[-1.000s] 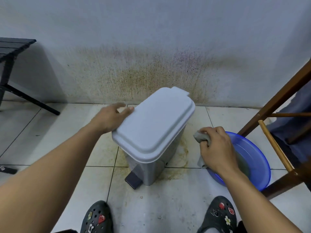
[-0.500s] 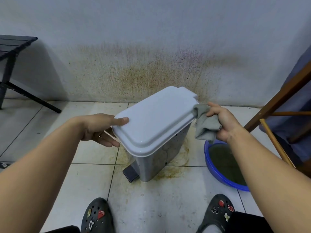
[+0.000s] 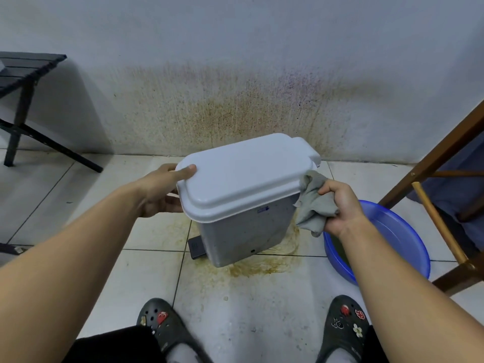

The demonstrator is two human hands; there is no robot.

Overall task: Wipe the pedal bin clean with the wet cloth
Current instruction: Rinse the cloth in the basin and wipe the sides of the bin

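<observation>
— Down from the lid corner came the wet cloth, bunched in my right hand, fingers curled round it, at the right side of the pedal bin. My left hand grips the lid edge, thumb on top.
— Around it?
— Blue basin just right of the bin, wooden chair beyond, black table well left. The bin's small blue sticker is unreadable.
</observation>
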